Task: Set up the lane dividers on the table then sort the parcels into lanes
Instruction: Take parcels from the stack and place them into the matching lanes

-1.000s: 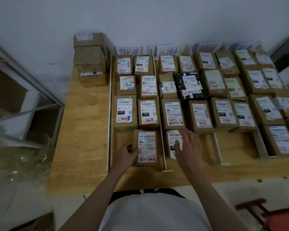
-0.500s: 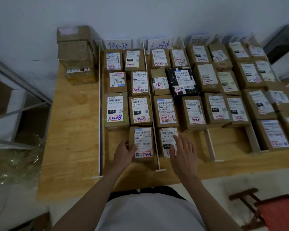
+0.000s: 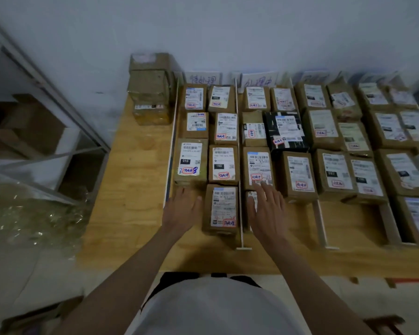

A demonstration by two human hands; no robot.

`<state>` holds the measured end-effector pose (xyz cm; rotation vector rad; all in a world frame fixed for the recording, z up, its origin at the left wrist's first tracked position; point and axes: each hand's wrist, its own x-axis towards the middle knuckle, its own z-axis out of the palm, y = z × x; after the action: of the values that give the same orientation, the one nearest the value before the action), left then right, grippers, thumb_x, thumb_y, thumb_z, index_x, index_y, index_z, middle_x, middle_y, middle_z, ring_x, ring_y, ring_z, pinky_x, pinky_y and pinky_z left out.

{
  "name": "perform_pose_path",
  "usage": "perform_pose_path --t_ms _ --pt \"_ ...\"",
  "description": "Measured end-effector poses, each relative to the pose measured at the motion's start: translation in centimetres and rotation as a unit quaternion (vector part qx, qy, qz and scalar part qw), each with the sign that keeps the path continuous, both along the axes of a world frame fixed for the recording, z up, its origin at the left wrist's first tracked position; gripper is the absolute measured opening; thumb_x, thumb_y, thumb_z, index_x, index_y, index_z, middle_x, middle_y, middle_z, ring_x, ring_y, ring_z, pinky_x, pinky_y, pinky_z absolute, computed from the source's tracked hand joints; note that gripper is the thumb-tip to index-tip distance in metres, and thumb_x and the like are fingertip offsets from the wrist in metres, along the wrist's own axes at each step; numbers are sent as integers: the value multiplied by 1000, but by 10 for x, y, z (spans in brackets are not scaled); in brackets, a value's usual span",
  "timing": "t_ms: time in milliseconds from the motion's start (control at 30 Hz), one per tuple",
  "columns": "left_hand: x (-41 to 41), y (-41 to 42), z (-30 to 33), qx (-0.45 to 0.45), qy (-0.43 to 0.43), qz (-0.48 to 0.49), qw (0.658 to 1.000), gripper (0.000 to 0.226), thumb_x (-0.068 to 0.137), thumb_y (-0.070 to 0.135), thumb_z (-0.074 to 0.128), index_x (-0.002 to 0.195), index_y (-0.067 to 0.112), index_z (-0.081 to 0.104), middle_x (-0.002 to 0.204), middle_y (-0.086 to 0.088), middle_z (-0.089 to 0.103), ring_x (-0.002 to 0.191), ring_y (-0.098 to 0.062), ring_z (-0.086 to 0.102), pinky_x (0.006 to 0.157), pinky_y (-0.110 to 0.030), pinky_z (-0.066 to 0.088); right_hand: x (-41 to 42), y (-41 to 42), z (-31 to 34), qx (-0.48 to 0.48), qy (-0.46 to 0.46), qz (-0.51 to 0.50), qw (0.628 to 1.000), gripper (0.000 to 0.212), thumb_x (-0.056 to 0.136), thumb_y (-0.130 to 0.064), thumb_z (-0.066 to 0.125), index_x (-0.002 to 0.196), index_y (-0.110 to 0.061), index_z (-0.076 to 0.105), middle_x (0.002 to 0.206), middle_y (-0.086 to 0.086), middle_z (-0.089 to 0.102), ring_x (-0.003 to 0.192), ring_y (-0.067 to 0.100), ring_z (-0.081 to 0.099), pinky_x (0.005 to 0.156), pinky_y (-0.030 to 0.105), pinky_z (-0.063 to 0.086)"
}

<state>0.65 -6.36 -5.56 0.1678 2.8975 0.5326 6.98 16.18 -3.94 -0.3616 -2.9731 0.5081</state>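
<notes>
Fingers (image 3: 267, 194) straight over two parcels (image 3: 221, 209).

The person wears a plain white top (image 3: 213, 308) over something dark at the waist (image 3: 174, 280); both forearms (image 3: 131, 269) are bare.

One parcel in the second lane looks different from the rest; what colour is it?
The odd parcel is black with a white label, seen from the head camera.

Pretty dim room, plain white wall (image 3: 228, 27) way past the fingers. Wooden bench (image 3: 136, 189) underneath, grey metal shelving (image 3: 58, 97) off to their left, light floor (image 3: 29, 274) below.
</notes>
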Motion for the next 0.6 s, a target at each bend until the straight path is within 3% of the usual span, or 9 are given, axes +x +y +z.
perform_pose_path --t_ms 100,200,367,600 --pt "-12 -25 26 -78 75 -31 994 47 98 44 34 124 12 56 123 -8 57 111 -28 56 96 -40 43 -21 -11 9 9 6 31 999 45 103 -37 28 139 -18 45 145 7 49 140 24 38 118 46 27" --pt "-22 -53 50 -121 122 -26 985 61 95 49 22 128 12 57 128 -9 59 117 -28 55 104 -42 40 -44 -27 21 20 33 62 997 44 103 -38 30 139 -18 46 143 7 49 136 25 41 116 46 31" --pt "-32 -96 73 -179 139 7 974 52 100 47 33 137 15 51 139 -6 53 131 -24 45 113 -43 32 -74 -60 39 10 76 97 992 43 102 -33 42 140 -15 49 145 8 48 136 26 42 116 45 31" --pt "-50 -144 82 -179 133 39 974 52 101 47 33 137 15 50 139 -5 53 132 -23 44 113 -42 32 -110 -108 49 12 79 136 988 42 102 -34 37 139 -15 47 140 7 51 133 25 44 114 44 33"
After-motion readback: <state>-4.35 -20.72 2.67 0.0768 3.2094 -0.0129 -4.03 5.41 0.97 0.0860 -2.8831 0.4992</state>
